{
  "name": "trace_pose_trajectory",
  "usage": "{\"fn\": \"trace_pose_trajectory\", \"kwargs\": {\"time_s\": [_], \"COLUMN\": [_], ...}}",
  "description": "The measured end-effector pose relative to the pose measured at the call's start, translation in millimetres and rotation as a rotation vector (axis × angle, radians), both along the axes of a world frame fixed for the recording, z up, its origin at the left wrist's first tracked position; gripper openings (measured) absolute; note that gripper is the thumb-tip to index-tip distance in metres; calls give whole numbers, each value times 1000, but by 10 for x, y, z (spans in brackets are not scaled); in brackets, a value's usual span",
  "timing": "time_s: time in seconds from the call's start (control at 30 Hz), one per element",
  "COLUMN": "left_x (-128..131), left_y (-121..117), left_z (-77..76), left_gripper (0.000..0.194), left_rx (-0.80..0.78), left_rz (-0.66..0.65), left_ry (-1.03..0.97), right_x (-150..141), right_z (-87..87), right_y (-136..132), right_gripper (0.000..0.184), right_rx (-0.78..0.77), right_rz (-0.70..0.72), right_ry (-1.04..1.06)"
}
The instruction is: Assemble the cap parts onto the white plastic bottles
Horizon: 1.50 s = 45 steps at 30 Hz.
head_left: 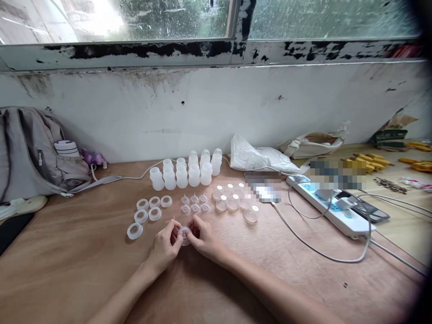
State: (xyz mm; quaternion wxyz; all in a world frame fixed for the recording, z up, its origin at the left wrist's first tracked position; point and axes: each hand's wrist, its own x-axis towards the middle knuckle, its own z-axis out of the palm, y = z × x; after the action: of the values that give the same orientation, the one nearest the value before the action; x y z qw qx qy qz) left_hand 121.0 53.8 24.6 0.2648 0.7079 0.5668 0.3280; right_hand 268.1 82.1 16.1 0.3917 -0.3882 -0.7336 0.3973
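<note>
My left hand (167, 238) and my right hand (201, 235) meet over the wooden table, fingers closed round one translucent bottle collar ring (184, 230). Something clear shows within and below the ring, perhaps a nipple, partly hidden by my fingertips. To the left lie several loose collar rings (155, 213). Just beyond my hands, several clear bottle nipples (195, 208) stand in two rows. Several clear round discs (232, 204) with white dots lie right of the nipples. Behind them stand several frosted baby bottles (181, 177), some with clear domed caps (205, 155).
A grey backpack (27, 148) sits at the left. A white plastic bag (253, 155) and a beige pouch (312, 144) lie by the wall. On the right are a white power strip (332, 211), looping cables (317, 255), a phone (367, 209) and yellow parts (366, 162).
</note>
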Motion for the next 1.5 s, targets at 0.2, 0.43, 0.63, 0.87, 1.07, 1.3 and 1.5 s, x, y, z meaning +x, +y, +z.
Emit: {"fn": "trace_pose_trajectory", "kwargs": {"time_s": [0.2, 0.43, 0.63, 0.87, 1.07, 1.3, 1.5], "left_x": [-10, -3, -12, -11, -19, -20, -17], "left_y": [-9, -23, -25, -25, -23, -35, -36], "left_z": [-12, -19, -18, -23, -31, -68, -33], "left_gripper": [6, 7, 7, 4, 5, 3, 4], "left_rx": [3, 31, 41, 33, 37, 53, 29], "left_rz": [11, 3, 29, 36, 5, -3, -20], "left_ry": [-23, 8, 43, 83, 64, 85, 12], "right_x": [19, 11, 15, 2, 2, 4, 23], "right_z": [-4, -2, 28, -10, -9, 2, 38], "right_y": [-2, -15, -21, -28, -30, -25, -36], "right_gripper": [8, 12, 8, 9, 10, 8, 3], "right_rx": [35, 47, 31, 73, 79, 81, 49], "right_rz": [34, 30, 60, 43, 32, 29, 48], "right_ry": [6, -13, 4, -18, -21, -48, -3]}}
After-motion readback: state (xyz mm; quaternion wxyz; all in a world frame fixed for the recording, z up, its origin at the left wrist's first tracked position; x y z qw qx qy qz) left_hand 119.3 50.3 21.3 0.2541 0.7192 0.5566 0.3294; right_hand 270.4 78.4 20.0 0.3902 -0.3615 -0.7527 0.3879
